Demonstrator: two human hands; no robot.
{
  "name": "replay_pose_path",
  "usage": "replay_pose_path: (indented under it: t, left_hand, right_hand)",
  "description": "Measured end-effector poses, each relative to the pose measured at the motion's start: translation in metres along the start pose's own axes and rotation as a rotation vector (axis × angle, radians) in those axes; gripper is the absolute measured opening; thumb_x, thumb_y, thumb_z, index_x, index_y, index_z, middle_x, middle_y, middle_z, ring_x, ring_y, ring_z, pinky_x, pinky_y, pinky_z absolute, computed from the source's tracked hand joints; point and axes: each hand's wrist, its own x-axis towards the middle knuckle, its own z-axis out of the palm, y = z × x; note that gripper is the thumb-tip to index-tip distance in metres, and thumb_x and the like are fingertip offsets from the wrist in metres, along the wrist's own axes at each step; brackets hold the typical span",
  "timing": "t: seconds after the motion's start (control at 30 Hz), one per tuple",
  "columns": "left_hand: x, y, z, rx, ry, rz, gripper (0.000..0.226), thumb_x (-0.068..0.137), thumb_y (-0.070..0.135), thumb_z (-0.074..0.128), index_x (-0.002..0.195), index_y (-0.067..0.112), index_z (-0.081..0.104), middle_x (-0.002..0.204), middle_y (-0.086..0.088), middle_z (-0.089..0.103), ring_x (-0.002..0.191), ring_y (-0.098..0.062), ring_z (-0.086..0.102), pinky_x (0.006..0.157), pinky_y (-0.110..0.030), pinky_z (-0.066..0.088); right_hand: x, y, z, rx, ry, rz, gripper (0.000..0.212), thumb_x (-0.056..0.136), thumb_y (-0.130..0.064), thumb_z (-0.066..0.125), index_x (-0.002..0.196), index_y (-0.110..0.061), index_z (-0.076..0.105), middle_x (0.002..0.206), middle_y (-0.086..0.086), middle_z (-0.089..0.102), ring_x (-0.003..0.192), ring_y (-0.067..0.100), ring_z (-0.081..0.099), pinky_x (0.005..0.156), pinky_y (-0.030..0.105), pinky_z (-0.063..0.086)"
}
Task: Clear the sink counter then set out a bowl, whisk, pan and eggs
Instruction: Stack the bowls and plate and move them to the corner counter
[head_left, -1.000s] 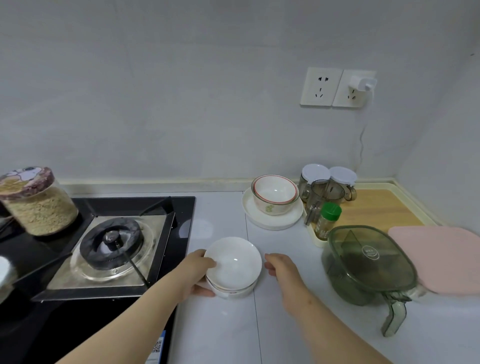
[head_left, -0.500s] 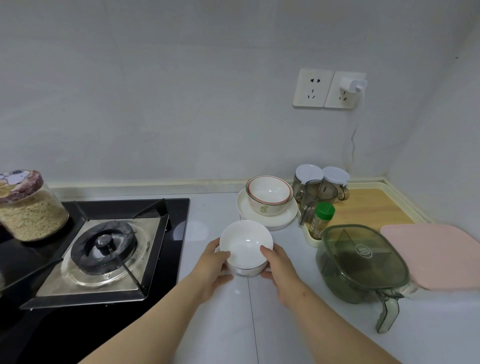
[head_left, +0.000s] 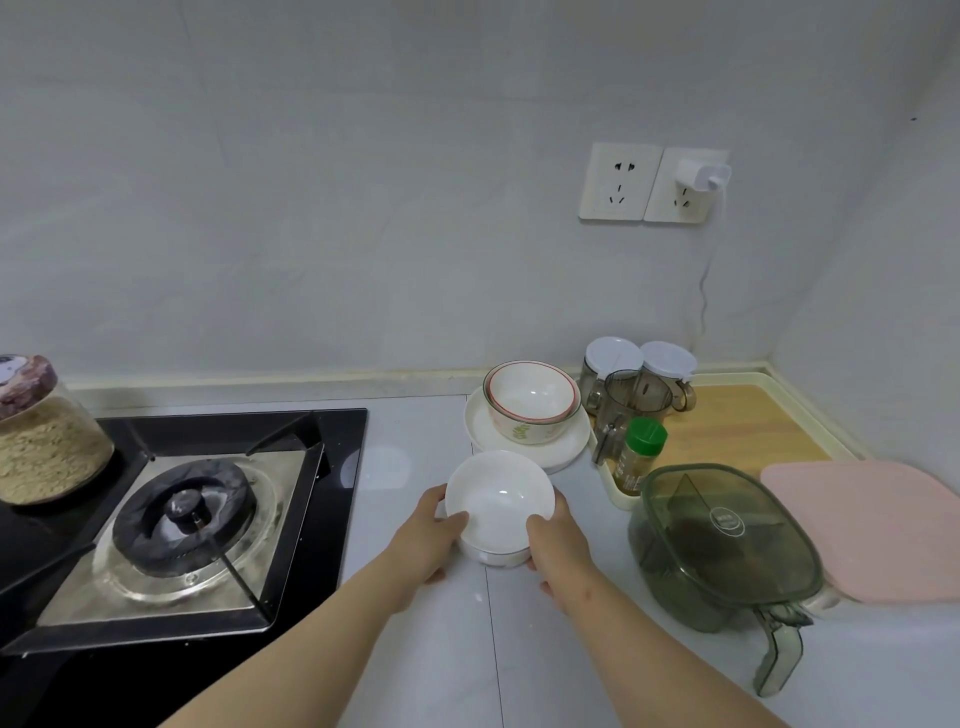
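Observation:
A small stack of white bowls (head_left: 498, 499) sits on the white counter (head_left: 415, 649) in front of me. My left hand (head_left: 428, 540) grips its left side with the thumb over the rim. My right hand (head_left: 558, 545) grips its right side the same way. Just behind the stack stand red-rimmed bowls (head_left: 530, 402) on a white plate (head_left: 483, 431). No whisk, pan or eggs are in view.
A gas hob (head_left: 182, 514) fills the left, with a jar of grain (head_left: 41, 441) on its far corner. To the right stand a green-tinted lidded container (head_left: 727, 540), a pink lid (head_left: 872, 525), a green-capped bottle (head_left: 636, 457), seasoning jars (head_left: 634, 379) and a wooden tray (head_left: 748, 421).
My right hand came in from beside the bowls and took hold of their right side. Both hands then moved the stack away from me, toward the plate.

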Motion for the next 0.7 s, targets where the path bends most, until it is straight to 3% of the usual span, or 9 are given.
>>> replay_pose_path:
  t: [0.23,0.43,0.6,0.7]
  left_hand:
    - [0.004,0.001,-0.005,-0.217,-0.002,-0.106,0.028,0.098,0.037,0.037,0.125,0.032,0.046,0.112,-0.001,0.054,0.099,-0.02,0.05,0.082,-0.033,0.04]
    - [0.002,-0.005,-0.001,-0.231,0.016,-0.055,0.029,0.098,0.032,0.038,0.124,0.039,0.046,0.108,0.003,0.057,0.085,-0.017,0.048,0.07,-0.025,0.04]
    - [-0.004,-0.005,0.001,-0.256,0.018,-0.025,0.027,0.097,0.042,0.036,0.122,0.039,0.046,0.109,0.004,0.058,0.094,-0.019,0.053,0.084,-0.03,0.043]
    - [-0.007,-0.005,0.0,-0.278,0.025,-0.034,0.029,0.096,0.048,0.034,0.12,0.039,0.049,0.109,0.004,0.059,0.097,-0.02,0.054,0.092,-0.032,0.042]
  right_hand:
    - [-0.002,0.001,0.003,-0.11,0.05,-0.095,0.056,0.088,-0.003,0.038,0.141,-0.022,0.036,0.128,0.01,0.051,0.1,0.021,0.047,0.078,0.027,0.041]
    - [-0.003,0.002,0.006,-0.315,0.089,-0.152,0.05,0.092,-0.01,0.035,0.14,-0.024,0.034,0.127,0.009,0.042,0.109,0.027,0.05,0.09,0.036,0.046]
    - [-0.009,0.002,0.006,-0.518,0.219,-0.205,0.04,0.097,-0.02,0.037,0.138,-0.024,0.037,0.123,0.005,0.037,0.096,0.024,0.057,0.075,0.029,0.045]
    - [-0.01,0.002,0.007,-0.533,0.207,-0.221,0.041,0.099,-0.022,0.036,0.139,-0.025,0.036,0.123,0.006,0.047,0.107,0.025,0.055,0.082,0.032,0.046]
